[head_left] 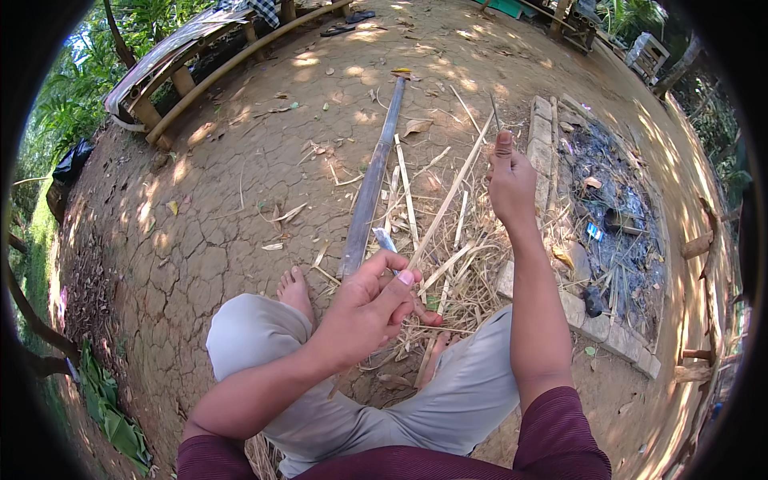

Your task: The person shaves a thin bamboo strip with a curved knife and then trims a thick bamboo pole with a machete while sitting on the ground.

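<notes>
A long, thin pale bamboo strip (pixel 448 196) is pinched by the right hand (pixel 510 180) at its far end and the left hand (pixel 376 308) beside a blade (pixel 385 239); it is judged light, springy and sharp-edged.

Pale, dry, matt bamboo strip (pixel 448 196); cracked, rough earthen ground (pixel 232 216).

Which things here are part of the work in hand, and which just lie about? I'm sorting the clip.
In use: thin bamboo strip, knife, left hand, right hand.
Lying about: long bamboo pole, loose slivers, brick-edged ash pit, bench.
</notes>
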`<state>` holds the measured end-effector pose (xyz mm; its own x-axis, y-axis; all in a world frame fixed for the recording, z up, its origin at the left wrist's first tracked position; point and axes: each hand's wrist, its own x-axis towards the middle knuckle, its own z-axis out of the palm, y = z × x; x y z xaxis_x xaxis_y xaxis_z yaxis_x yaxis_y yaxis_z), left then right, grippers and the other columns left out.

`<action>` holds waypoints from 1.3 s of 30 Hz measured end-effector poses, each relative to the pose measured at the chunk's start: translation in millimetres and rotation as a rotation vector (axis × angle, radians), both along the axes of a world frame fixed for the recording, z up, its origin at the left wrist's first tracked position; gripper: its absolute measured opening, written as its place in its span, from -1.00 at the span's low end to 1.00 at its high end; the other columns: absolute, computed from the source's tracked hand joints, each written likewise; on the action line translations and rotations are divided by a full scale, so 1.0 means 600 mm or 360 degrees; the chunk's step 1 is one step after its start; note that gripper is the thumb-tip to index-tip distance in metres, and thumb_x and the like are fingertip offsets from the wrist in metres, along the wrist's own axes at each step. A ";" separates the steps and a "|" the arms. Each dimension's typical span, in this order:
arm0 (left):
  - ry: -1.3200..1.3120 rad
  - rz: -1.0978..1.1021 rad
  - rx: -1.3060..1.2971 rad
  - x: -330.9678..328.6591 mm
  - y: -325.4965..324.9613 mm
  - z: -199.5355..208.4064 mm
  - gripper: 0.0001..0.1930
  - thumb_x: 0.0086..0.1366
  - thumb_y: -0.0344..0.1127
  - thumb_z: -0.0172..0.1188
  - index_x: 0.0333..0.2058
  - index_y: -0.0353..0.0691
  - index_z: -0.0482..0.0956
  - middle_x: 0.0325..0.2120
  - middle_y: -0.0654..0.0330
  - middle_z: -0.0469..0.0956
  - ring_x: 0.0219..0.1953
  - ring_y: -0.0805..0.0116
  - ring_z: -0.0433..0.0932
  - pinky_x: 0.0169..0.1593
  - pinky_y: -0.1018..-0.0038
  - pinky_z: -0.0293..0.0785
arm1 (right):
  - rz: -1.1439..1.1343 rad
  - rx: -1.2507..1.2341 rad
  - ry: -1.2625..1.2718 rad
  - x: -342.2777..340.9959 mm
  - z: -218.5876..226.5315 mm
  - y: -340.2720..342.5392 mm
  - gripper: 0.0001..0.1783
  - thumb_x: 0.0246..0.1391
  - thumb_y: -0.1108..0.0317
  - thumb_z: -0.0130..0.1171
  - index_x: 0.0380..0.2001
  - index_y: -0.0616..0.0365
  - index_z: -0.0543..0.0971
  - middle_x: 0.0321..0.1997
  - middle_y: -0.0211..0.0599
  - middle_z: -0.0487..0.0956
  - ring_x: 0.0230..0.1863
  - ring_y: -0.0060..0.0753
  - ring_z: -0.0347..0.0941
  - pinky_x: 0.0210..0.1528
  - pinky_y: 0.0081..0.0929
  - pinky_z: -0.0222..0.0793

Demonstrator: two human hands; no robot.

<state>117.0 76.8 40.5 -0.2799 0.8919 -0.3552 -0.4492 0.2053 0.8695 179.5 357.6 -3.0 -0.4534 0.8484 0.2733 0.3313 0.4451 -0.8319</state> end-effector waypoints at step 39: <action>0.0040 0.0546 -0.0118 -0.028 -0.005 -0.002 -0.65 0.53 -0.09 -0.09 -0.47 -0.08 0.33 -0.64 0.46 0.16 -0.66 0.68 0.02 -0.60 0.62 -0.12 | 0.1168 0.0351 -0.0138 -0.012 0.023 -0.228 -0.43 0.27 -0.16 0.04 -0.51 0.18 0.45 -0.63 -0.06 0.50 -0.55 0.06 0.51 -0.52 -0.11 0.36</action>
<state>99.9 73.8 39.1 -0.5683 0.7165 -0.4044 -0.4815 0.1090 0.8696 172.4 220.7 10.8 -0.9064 0.2521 0.3388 -0.0527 0.7285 -0.6831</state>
